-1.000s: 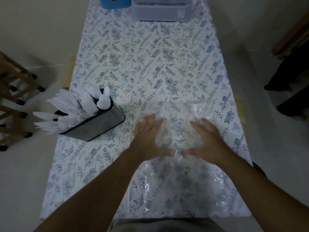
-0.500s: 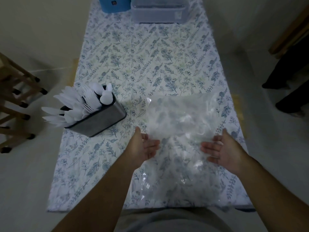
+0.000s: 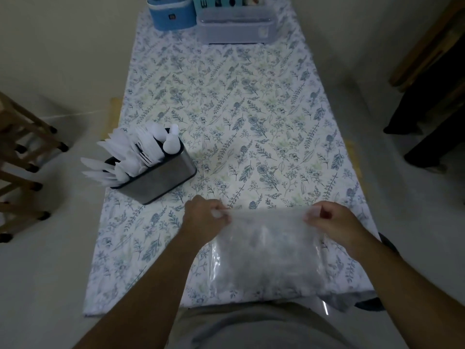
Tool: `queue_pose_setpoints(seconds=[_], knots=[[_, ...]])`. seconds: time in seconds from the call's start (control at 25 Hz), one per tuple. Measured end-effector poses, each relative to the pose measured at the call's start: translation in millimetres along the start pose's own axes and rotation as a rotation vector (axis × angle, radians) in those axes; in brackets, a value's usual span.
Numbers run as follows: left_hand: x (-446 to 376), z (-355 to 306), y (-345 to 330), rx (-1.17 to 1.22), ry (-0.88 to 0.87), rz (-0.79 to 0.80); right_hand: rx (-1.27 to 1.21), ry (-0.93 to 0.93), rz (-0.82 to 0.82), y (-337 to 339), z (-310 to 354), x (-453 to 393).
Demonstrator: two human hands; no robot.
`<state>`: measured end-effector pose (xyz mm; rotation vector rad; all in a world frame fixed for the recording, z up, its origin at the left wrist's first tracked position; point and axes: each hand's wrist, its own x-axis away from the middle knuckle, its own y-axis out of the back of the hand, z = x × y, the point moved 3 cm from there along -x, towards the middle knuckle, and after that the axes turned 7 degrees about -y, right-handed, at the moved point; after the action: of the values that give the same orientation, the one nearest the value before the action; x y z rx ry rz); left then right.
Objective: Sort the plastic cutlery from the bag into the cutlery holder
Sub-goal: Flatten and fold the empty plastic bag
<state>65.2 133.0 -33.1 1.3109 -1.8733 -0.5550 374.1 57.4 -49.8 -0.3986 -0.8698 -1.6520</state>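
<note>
A clear plastic bag [image 3: 269, 250] lies at the near edge of the table, stretched between both hands. My left hand [image 3: 203, 220] pinches its far left corner. My right hand [image 3: 329, 222] pinches its far right corner. No cutlery is visible inside the bag. A grey metal cutlery holder [image 3: 161, 180] stands on the left side of the table, to the left of and beyond my left hand. White plastic cutlery [image 3: 136, 154] fills it: knives, forks and spoons stick out toward the left.
The table carries a floral cloth [image 3: 241, 117]. A blue container [image 3: 171, 13] and a grey lidded box [image 3: 236, 28] stand at the far end. A wooden stool [image 3: 22, 157] is off the left edge. A person's dark legs [image 3: 427, 137] stand to the right.
Both hands left the flat bag, came apart with fingers spread, and now pinch its far corners. The bag sits nearer to me, hanging over the table's near edge.
</note>
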Motion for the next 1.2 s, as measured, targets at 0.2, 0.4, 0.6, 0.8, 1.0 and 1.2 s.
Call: queue_pose_setpoints(seconds=[0.2, 0.4, 0.6, 0.8, 1.0, 1.2], knots=[[-2.7, 10.8, 7.0, 0.583, 0.098, 0.040, -0.307, -0.085, 0.212, -27.8, 6.9, 38.5], [-1.6, 4.2, 12.8, 0.325, -0.039, -0.220, -0.295, -0.123, 0.105, -44.9, -2.4, 76.6], [20.1, -57.4, -39.0, 0.120, -0.395, 0.252, -0.500, -0.096, -0.141, -31.7, -21.6, 88.1], [26.2, -152.9, -126.1, -0.067, -0.559, 0.490, -0.647, -0.064, -0.402, 38.2, -56.0, 104.8], [59.4, -273.3, -253.9, -0.172, -0.740, 0.756, -0.760, -0.110, -0.676, 135.5, -144.9, 143.3], [65.6, -312.4, -373.2, -0.156, -0.644, 0.975, -0.737, -0.277, -0.831, 176.1, -239.9, 126.4]])
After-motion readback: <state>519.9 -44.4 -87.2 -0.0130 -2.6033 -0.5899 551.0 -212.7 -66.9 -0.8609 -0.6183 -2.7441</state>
